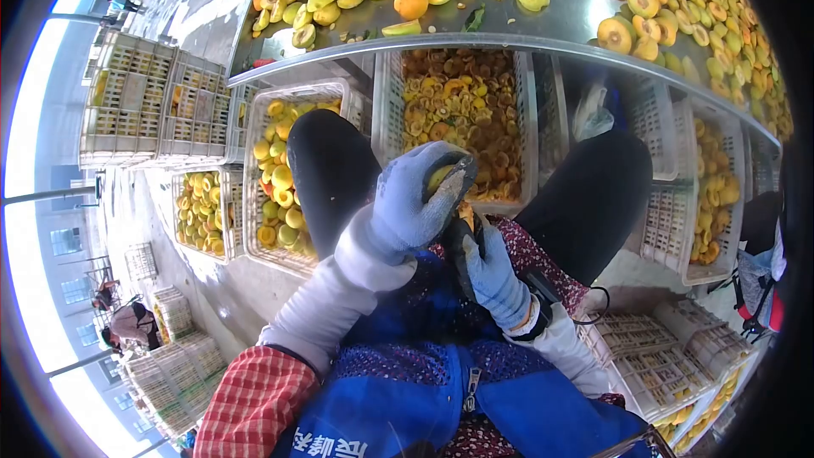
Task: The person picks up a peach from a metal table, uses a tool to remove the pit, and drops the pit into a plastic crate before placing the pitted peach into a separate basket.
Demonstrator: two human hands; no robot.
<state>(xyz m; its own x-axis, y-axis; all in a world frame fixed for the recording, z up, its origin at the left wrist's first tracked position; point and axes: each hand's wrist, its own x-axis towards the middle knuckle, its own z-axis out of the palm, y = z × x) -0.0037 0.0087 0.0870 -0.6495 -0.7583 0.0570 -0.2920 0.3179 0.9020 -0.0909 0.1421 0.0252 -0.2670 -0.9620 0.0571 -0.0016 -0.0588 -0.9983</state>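
My left hand (419,193), in a pale blue glove with dark, soiled fingers, is closed around a yellow-green apricot (438,178). Only part of the fruit shows between thumb and fingers. Just below and to the right, my right hand (490,270) wears a similar glove, its dark fingertips pressed together. A small orange piece (465,215) shows between the two hands, and I cannot make out what the right fingers grip. Both hands are close together above my lap. Beyond them, between my knees, stands a crate (387,110) of apricot scraps (458,97).
A metal table (560,21) carries many halved apricots (411,2); its edge crosses ahead of my knees. Crates of fruit stand at left (252,182) and right (736,195). Stacked crates (127,106) rise farther left, more (670,356) behind right. A person (134,325) bends in the left background.
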